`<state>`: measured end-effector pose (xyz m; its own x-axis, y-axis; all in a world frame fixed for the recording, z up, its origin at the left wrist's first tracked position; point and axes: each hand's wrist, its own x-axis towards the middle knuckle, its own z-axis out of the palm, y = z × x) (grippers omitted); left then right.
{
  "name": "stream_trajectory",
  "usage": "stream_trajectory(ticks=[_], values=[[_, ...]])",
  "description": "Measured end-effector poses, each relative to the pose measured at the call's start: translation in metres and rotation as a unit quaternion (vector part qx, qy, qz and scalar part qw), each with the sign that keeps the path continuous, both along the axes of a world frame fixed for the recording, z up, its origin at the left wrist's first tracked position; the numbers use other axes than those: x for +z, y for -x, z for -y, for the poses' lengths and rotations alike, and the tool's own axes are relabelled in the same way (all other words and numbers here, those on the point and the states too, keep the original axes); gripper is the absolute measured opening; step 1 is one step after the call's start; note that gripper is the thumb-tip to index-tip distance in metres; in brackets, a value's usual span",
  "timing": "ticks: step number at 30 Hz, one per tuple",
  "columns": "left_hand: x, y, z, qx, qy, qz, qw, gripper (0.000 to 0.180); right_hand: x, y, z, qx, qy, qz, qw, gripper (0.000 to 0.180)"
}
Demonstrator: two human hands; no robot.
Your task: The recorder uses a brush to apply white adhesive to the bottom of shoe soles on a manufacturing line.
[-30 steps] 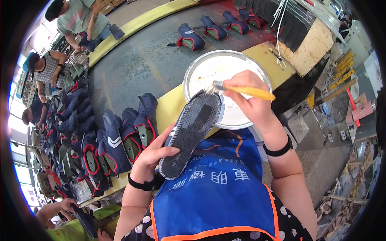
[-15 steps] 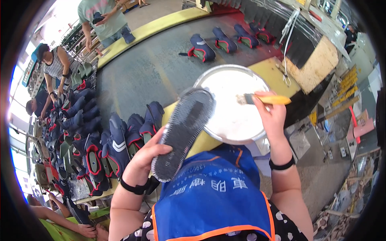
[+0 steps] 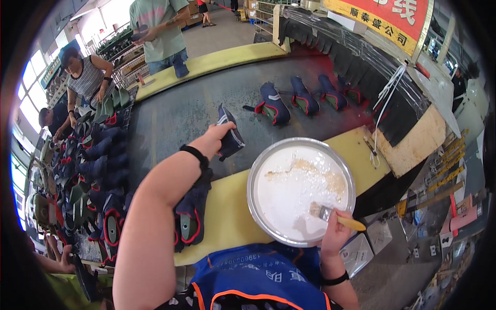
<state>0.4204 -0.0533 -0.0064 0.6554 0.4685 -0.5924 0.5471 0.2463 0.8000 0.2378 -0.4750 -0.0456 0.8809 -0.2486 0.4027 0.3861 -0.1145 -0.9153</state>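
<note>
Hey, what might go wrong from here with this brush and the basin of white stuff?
The brush in the right hand is over the white liquid, so it might drip on the blue apron if lifted bodyward. The basin seems to reach past the yellow ledge's near edge; a bump could tip it.

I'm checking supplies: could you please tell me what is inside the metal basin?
The basin holds a white substance with tan patches, partly hidden by the brush; the covered bottom cannot be seen.
</note>
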Motion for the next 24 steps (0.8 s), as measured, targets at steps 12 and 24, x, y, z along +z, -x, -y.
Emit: stream_trajectory(ticks=[12,24], values=[[-0.085,-0.087,-0.028,-0.396,-0.437,-0.151,0.793,0.093,0.009,0.000,-0.003,-0.020,0.110,0.022,0.993,0.010],[0.184,0.134,-0.009,-0.411,-0.500,0.111,0.754,0.059,0.000,-0.005,0.008,-0.048,0.045,-0.051,0.996,0.018]])
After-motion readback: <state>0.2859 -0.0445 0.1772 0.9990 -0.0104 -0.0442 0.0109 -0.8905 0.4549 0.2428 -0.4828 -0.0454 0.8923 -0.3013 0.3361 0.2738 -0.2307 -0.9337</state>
